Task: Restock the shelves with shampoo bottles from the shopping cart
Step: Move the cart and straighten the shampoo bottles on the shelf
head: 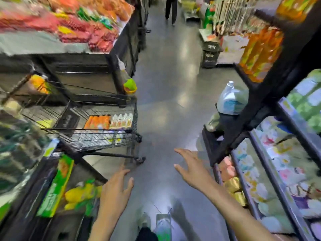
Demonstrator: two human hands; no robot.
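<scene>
A wire shopping cart (97,136) stands on the left side of the aisle, ahead of me. Inside it lie orange bottles (97,121) and a row of pale bottles (121,120). My left hand (115,186) is stretched forward with fingers spread and holds nothing; it is below the cart's near wheel, apart from it. My right hand (190,164) reaches forward with straight fingers, also holding nothing. The shelves (264,174) on the right carry blurred pastel bottles and packs. The whole view is motion-blurred.
A dark display stand (111,56) with red and orange packets rises at the left. Large water jugs (229,100) sit at the right shelf's end. A black basket stack (211,53) and a person (171,9) stand farther down the grey aisle. My shoes (154,225) show below.
</scene>
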